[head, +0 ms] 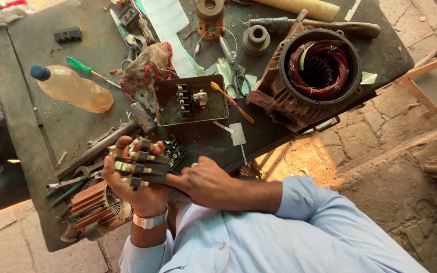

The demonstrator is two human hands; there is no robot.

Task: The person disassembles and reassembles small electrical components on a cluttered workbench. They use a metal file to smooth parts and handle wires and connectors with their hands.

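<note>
Setting: outdoor stone-paved floor, with a dark, grimy work table taking up most of the view.

Largest item on the table: a motor stator housing at the far right corner, rusty casing, red-brown copper windings visible in the bore. Keep your elbows away from it; it sits close to the table edge.

Next: an open metal terminal box at table centre, with a black terminal strip inside. A clear plastic bottle of amber liquid lies on its side well to the left. A small finned orange motor sits at the near edge, just under your left wrist.

Mid-size tools: a hammer lies diagonally between the box and your hands; scissors lie between the box and the stator; a green-handled screwdriver lies near the bottle.

Your left hand holds a black terminal block above the near table edge, palm up, fingers curled and clamped around it, brass studs facing you. Your right hand meets the block's right end; its fingers are closed together there, but whether they pinch a part or a fastener you cannot tell from this angle.

Handling note: keep the left grip firm and still so the right fingers work against a fixed part. Hold the block over the table rather than past the edge, so a dropped nut likely lands where you can find it. A second black block lies just beyond your hands; do not mix their hardware.
</note>
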